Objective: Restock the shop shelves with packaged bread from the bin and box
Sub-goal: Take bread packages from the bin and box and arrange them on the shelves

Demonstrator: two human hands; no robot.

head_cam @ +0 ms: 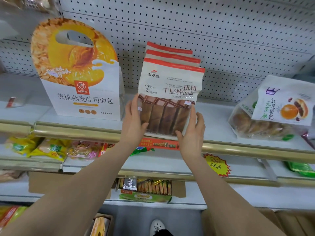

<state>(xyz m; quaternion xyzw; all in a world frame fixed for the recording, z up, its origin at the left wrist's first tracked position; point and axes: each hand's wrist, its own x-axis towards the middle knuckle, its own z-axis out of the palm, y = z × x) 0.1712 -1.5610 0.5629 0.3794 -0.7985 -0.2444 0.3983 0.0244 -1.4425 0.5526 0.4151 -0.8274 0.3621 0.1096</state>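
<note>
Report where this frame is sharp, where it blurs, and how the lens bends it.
Head view: sharpest on the front bread bag held by the left hand and right hand; yellow packets at lower left are smeared; the wide lens bows the shelf rail and pegboard; lighting is soft and even.

1 head-worn wide-angle view, behind left hand (133, 122) and right hand (192, 135), faces the bread package (170, 86) between them, close.

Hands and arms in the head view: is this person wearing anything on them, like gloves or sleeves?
No. The left hand and right hand are bare: no gloves, rings or watch show. The left forearm and right forearm are uncovered too, no sleeve in view.
</note>
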